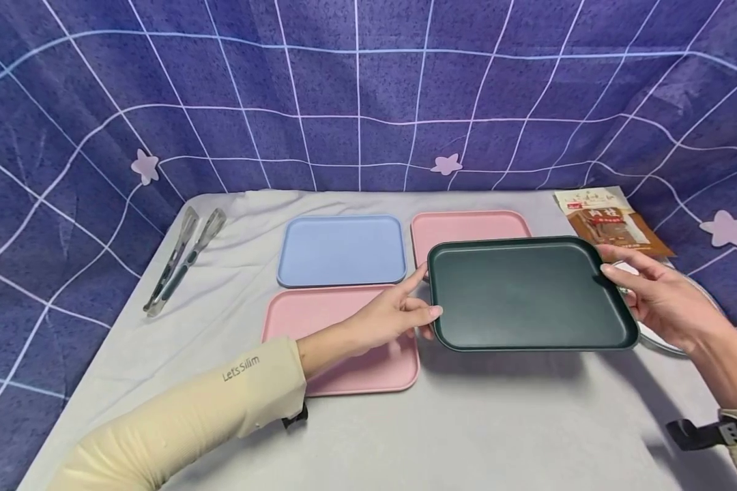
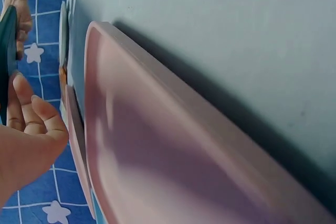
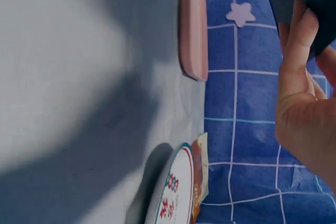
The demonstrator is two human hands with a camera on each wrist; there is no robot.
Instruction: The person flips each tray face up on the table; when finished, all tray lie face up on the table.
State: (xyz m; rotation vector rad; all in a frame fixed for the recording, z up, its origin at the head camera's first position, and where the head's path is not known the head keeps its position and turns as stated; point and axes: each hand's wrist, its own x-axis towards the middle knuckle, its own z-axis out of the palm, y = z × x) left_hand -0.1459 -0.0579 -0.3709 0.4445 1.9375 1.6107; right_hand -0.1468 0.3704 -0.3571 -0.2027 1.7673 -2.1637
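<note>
The dark green tray (image 1: 531,293) sits right between the 2 hands, up in the air a bit over the counter (image 1: 467,436) (you can see its shadow under it). The left hand (image 1: 393,315) is at the tray's left short edge, fingers mostly straight, w/ the tips touching the rim. The right hand (image 1: 660,293) holds the right short edge, thumb on top of the rim and the other fingers under it. The tray lies nearly flat, open side up, and its long way runs left to right, from one hand to the other. Its far edge covers part of a pink tray (image 1: 467,228) at the back. Under the left arm lies another pink tray (image 1: 344,354), and a blue tray (image 1: 340,250) is behind that one. Metal tongs (image 1: 184,259) lie well apart on the left of the counter. A brown snack bag (image 1: 614,221) and a round glass lid (image 1: 675,341) are near the right hand.
</note>
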